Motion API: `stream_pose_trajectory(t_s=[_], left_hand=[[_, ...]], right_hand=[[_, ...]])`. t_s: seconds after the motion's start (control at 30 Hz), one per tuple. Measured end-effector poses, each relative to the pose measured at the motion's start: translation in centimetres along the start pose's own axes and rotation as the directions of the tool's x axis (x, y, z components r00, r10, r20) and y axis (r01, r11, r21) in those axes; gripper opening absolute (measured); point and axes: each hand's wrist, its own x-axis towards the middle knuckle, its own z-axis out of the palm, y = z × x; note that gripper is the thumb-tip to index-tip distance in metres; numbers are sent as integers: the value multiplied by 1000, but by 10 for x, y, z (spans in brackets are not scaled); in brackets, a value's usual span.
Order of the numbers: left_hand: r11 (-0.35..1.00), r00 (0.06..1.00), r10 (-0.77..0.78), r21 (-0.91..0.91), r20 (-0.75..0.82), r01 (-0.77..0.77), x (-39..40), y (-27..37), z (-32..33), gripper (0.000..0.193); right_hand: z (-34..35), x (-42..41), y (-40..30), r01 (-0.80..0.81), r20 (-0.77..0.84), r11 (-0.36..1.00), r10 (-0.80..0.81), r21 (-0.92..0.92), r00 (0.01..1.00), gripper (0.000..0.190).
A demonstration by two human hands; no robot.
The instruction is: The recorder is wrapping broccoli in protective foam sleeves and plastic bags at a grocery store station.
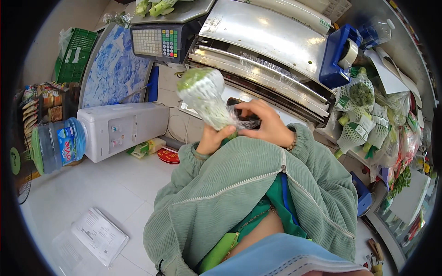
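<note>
My left hand grips the lower stem end of a green-topped vegetable, which looks like a broccoli or cauliflower head. A white foam net and clear plastic film wrap it, and it tilts up and to the left. At the stem end, my right hand has its thumb and fingers around bunched clear film. Behind these fingers a dark object with rounded corners, perhaps a phone, is partly hidden. Just beyond my hands stands a metal film-wrapping machine.
A weighing scale with a keypad stands at the upper left. A water dispenser is at my left. A blue tape dispenser sits on the machine's right side. Several netted vegetables lie at the right. Papers lie at lower left.
</note>
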Motion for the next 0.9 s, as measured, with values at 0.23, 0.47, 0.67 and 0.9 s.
stream_pose_trajectory(t_s=[0.23,0.47,0.67,0.9], left_hand=[[968,992,95,-226,-85,-112,32,36,19,53],[974,996,30,-225,80,-12,37,52,24,57],[990,984,121,-85,134,-110,40,58,33,62],[892,966,211,-433,148,-129,42,39,34,56]], right_hand=[[-41,13,-20,189,-7,974,-191,-126,982,10],[-50,23,-50,261,-185,945,-297,-196,937,13],[-53,24,-47,365,23,900,-370,-238,929,15],[-55,20,-47,390,-46,913,-397,-118,917,8]])
